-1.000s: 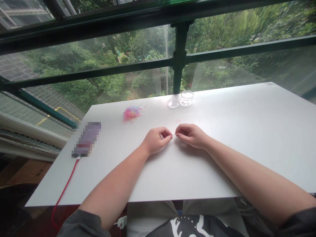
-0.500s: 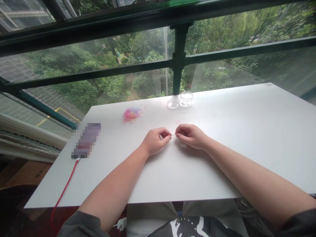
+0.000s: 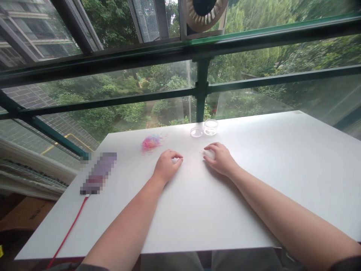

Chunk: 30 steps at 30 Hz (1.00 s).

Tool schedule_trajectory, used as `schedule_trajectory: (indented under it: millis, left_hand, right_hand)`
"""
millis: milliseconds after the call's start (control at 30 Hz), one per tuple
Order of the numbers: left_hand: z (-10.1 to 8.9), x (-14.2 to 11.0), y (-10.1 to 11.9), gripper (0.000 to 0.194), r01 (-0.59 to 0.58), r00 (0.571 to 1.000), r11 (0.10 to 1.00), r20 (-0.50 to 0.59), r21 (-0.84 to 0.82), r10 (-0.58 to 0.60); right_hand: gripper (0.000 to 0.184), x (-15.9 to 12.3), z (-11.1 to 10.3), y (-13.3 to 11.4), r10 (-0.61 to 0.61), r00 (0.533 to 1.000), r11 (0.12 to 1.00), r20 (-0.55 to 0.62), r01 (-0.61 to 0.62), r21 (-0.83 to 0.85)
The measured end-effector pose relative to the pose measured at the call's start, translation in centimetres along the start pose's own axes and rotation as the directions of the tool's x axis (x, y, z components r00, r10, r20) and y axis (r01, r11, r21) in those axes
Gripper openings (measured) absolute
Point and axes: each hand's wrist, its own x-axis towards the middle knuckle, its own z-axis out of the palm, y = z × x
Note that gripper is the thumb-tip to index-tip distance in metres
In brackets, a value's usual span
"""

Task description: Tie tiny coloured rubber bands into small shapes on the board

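Over the middle of the table, my left hand (image 3: 168, 165) has its thumb and forefinger brought together in a pinch. Whatever the fingertips hold, if anything, is too small to make out. My right hand (image 3: 220, 159) is open, thumb and fingers spread apart, resting low over the tabletop. Just beyond its fingertips lies a small pale pink elastic band (image 3: 201, 151). Farther left and back is a loose pile of colourful little elastic bands (image 3: 151, 143), mostly pink with some blue and orange.
At the white table's (image 3: 248, 210) back edge stand a clear round jar (image 3: 211, 127) and a clear lid (image 3: 196, 132). A blurred-out phone-like object (image 3: 100, 173) lies at the left with a red cable (image 3: 69, 231). Green-framed windows (image 3: 200, 90) rise behind.
My hands have moved apart; a thin whitish strand stretched between their fingertips is no longer visible there. The right fingers have opened. The view has tilted up.
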Motion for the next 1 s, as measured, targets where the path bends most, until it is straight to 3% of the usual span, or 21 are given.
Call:
schedule_trajectory:
  millis: [200, 433, 633, 1000]
  left_hand:
    - [0.6, 0.3, -0.5, 0.014, 0.007, 1.000, 1.000, 0.027, 0.027, -0.008]
    - [1.1, 0.5, -0.1, 0.016, 0.019, 0.997, 0.999, 0.073, 0.041, -0.022]
    - [1.0, 0.6, 0.1, 0.016, 0.026, 0.998, 0.998, 0.054, 0.050, -0.029]
    - [0.9, 1.5, -1.4, 0.017, 0.096, 0.995, 0.988, -0.011, 0.123, -0.095]
  right_hand:
    - [0.017, 0.8, 0.2, -0.4, 0.060, 0.998, 0.997, 0.019, -0.059, -0.059]
    - [0.018, 1.2, 0.3, -0.9, 0.089, 0.996, 0.992, 0.008, -0.088, -0.088]
    - [0.016, 1.4, 0.6, -0.9, 0.042, 0.999, 0.996, 0.028, -0.040, -0.078]
    - [0.012, 1.1, 0.5, -0.9, -0.041, 0.997, 0.998, 0.059, 0.043, -0.034]
